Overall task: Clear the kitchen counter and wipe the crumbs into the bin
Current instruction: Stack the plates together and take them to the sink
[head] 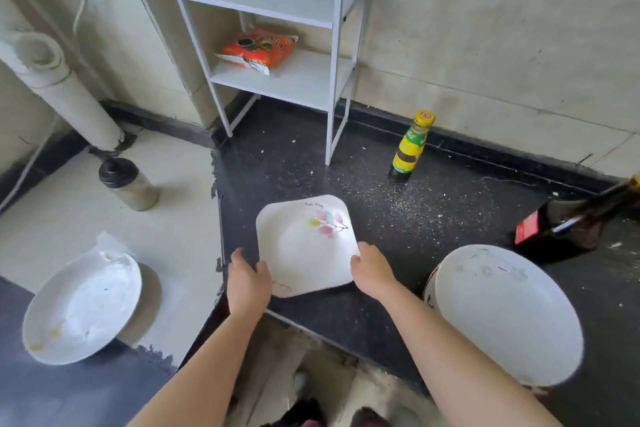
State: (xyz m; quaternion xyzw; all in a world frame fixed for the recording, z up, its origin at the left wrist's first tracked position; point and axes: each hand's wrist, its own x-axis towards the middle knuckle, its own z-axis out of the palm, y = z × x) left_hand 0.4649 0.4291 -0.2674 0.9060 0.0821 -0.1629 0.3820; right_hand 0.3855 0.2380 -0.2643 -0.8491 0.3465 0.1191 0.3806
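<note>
Two hands are gripping the square plate [304, 243], which is sitting over the near part of the dark counter [381, 305]. The left hand [247, 282] is clasping the plate's edge at eight o'clock, and the right hand [372, 274] is clasping it at four o'clock, with the fingers of both curling round the rim. Whether the plate is resting on the counter or hanging just above it, I cannot tell.

Crumbs [408, 204] are lying scattered over the counter from the plate's twelve o'clock round to its three o'clock. A yellow-labelled bottle [410, 147] is standing upright at one o'clock, near the back wall. A dark bottle [568, 225] with a red label is standing at three o'clock, by the right edge of the view. At five o'clock a round white plate [509, 315] is lying on top of a white container [429, 288], near the right forearm.

At eight o'clock a smeared plate [83, 308] is lying on the pale surface [180, 229], and a capped grey bottle [128, 184] is standing there at ten o'clock. At twelve o'clock a white shelf rack [277, 80] is standing on the counter, with an orange packet [259, 50] lying on its lower shelf.
</note>
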